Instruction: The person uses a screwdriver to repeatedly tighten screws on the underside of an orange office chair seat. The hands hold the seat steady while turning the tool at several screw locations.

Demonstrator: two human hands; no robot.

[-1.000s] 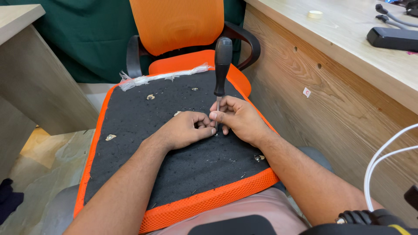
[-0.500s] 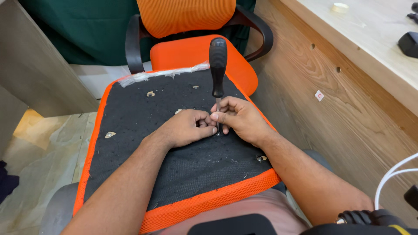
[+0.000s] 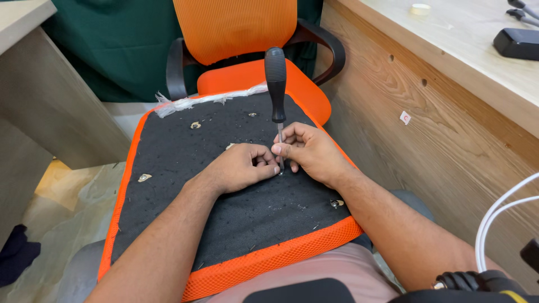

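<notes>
An upturned chair seat (image 3: pixel 185 168), black underneath with an orange mesh rim, lies across my lap. A screwdriver (image 3: pixel 275 84) with a black handle stands upright on it, its metal shaft pointing down between my fingers. My right hand (image 3: pixel 311 150) pinches the shaft near the tip. My left hand (image 3: pixel 241 166) rests on the black fabric with its fingertips pressed against the tip from the left. Whatever sits under the tip is hidden by my fingers.
Several metal inserts (image 3: pixel 144 177) dot the black underside, and torn white plastic (image 3: pixel 208 101) hangs at its far edge. An orange office chair (image 3: pixel 236 28) stands behind. A wooden desk (image 3: pixel 449 106) runs along the right, another (image 3: pixel 33 84) at left. White cables (image 3: pixel 494 219) hang at lower right.
My hands and the screwdriver stay in place on the seat. The view has shifted slightly, so the desk on the right shows a little differently.
</notes>
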